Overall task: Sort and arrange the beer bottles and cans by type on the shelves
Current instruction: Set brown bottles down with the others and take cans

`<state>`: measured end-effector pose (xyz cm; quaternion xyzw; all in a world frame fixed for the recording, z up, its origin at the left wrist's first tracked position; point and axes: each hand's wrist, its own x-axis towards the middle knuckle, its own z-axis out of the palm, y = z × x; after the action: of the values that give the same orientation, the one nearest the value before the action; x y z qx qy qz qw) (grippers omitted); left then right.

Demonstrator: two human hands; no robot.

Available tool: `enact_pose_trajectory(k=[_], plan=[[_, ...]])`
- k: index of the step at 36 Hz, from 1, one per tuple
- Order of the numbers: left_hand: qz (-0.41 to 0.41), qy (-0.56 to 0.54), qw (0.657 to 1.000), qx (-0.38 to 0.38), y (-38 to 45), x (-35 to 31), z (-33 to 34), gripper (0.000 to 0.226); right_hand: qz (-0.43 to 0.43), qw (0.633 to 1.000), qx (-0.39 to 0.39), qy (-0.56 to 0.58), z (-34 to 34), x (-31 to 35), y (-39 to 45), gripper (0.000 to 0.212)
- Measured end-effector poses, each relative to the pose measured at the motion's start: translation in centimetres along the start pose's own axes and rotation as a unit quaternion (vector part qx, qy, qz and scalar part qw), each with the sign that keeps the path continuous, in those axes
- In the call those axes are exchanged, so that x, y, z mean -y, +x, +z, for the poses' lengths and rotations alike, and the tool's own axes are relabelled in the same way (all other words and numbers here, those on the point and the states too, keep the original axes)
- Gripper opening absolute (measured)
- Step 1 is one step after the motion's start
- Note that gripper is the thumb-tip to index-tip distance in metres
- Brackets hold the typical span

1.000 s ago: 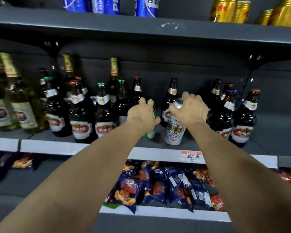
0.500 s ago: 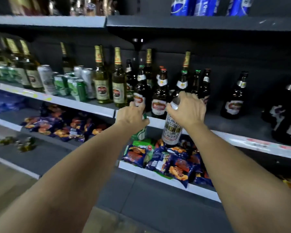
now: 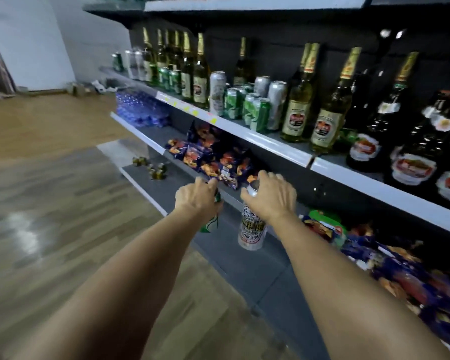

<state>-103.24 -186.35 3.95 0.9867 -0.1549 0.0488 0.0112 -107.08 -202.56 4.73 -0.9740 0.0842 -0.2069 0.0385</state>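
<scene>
My left hand (image 3: 196, 197) grips a green can (image 3: 210, 223) from above; most of the can is hidden under the hand. My right hand (image 3: 270, 197) grips the top of a tall white patterned can (image 3: 252, 229), which hangs in the air in front of the lower shelves. On the middle shelf (image 3: 268, 145) stand several green cans (image 3: 255, 113) and tall silver cans (image 3: 217, 92) between clear bottles with gold necks (image 3: 296, 107). Dark brown bottles (image 3: 413, 152) with red labels stand at the right.
Snack bags (image 3: 213, 159) fill the shelf below, more at the right (image 3: 405, 271). Blue packs (image 3: 138, 106) lie further left. A few small items (image 3: 156, 171) sit on the grey bottom shelf. Wooden floor (image 3: 50, 203) spreads to the left.
Both hands lifted their cans off the middle shelf beside the dark bottles and carried them leftward and lower. The view has swung left to the section with cans and gold-necked bottles.
</scene>
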Motion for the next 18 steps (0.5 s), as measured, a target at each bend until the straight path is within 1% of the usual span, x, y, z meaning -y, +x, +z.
enact_pose_trajectory(k=[4, 10, 15, 18], plan=[[-0.030, 0.003, 0.999, 0.011, 2.5, 4.1, 0.9, 0.053, -0.043, 0.999, 0.025, 0.015, 3.5, 4.0, 3.4, 0.053], [-0.065, 0.010, 0.998, -0.001, 8.2, 9.7, 2.3, 0.053, -0.095, 0.995, 0.033, 0.016, 8.3, 9.0, 10.4, 0.050], [-0.101, 0.014, 0.995, 0.013, 13.9, 14.2, 3.0, 0.059, -0.120, 0.991, 0.047, 0.039, 11.8, 12.9, 17.3, 0.051], [-0.125, 0.009, 0.992, 0.014, 17.0, 17.0, 3.0, 0.055, -0.130, 0.989, 0.047, 0.050, 13.7, 15.2, 21.2, 0.052]])
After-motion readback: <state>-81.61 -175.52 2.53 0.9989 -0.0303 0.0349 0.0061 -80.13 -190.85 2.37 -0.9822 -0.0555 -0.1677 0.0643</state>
